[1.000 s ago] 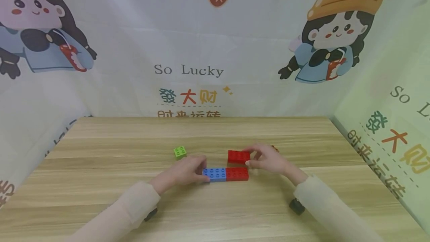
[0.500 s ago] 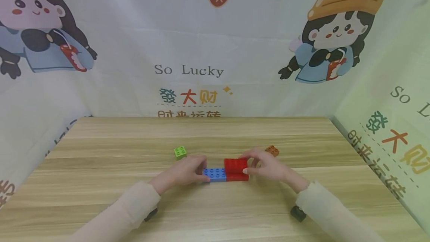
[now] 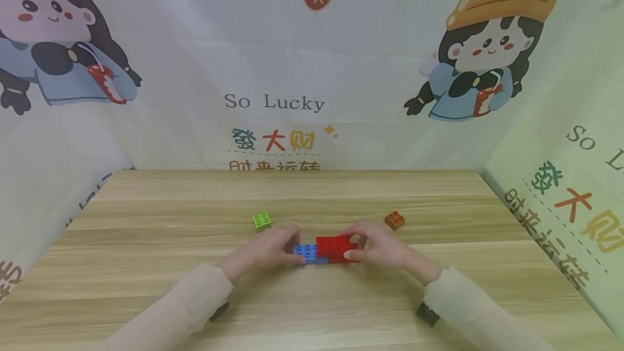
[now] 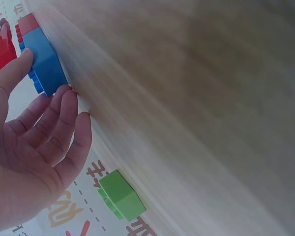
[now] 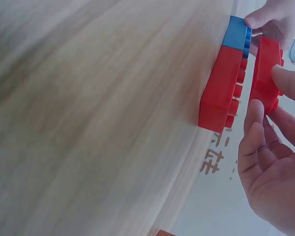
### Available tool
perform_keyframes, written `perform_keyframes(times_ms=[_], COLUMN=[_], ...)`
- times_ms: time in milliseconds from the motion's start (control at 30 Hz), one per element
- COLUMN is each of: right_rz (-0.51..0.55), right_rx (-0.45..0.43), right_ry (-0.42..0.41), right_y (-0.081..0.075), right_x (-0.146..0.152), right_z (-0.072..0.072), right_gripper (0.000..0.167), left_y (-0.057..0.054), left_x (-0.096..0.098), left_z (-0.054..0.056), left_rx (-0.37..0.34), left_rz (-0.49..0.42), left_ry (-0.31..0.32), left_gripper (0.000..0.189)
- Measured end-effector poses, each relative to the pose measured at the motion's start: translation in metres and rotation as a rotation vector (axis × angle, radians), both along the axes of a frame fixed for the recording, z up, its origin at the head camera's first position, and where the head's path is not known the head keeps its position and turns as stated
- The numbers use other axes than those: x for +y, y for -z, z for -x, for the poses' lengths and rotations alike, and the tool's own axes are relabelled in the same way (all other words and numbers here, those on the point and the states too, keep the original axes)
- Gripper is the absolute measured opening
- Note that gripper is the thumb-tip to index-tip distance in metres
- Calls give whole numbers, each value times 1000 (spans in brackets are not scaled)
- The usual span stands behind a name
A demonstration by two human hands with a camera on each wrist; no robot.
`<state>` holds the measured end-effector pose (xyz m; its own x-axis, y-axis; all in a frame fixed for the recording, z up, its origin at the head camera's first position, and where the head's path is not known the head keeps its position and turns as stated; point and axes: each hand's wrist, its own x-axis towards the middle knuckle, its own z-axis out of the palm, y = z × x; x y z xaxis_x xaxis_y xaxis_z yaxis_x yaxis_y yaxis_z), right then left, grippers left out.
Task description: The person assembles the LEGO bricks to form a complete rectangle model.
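Note:
On the table a blue toy building brick and a red brick lie end to end, studs up. My left hand pinches the blue brick's left end between thumb and fingers, as the left wrist view also shows on the blue brick. In my right hand is a second red brick, gripped at its right end. The right wrist view shows this upper red brick just above the lower studs, with a gap between. From the head, it covers the seam between the two lower bricks.
A small green brick sits behind my left hand. Behind the right hand lies a small orange-brown brick. The wooden table ends at a printed cloth at the back and sides.
My right hand has brought the upper red brick toward me and leftward, from behind the row to over its middle. The orange-brown brick has come into full view. My left hand stays put.

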<state>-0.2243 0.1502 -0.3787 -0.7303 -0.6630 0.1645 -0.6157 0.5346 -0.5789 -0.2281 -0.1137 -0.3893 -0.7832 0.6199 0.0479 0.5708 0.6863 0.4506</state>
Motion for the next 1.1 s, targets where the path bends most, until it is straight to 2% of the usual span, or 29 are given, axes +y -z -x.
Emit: perform_keyframes(times_ms=[133,600,1100], right_rz=[-19,-41,-57], right_rx=[14,-22,2], right_ry=[-2,30,7], right_y=[1,5,1], right_x=[-3,-8,-10], right_z=[0,1,0], right_gripper=[37,37,39], left_y=[0,0,-1], left_x=[0,2,1], left_z=[0,-1,0], left_rx=[-2,-12,-16], left_rz=[1,5,6], left_ry=[-2,-12,-6], left_gripper=[29,28,28])
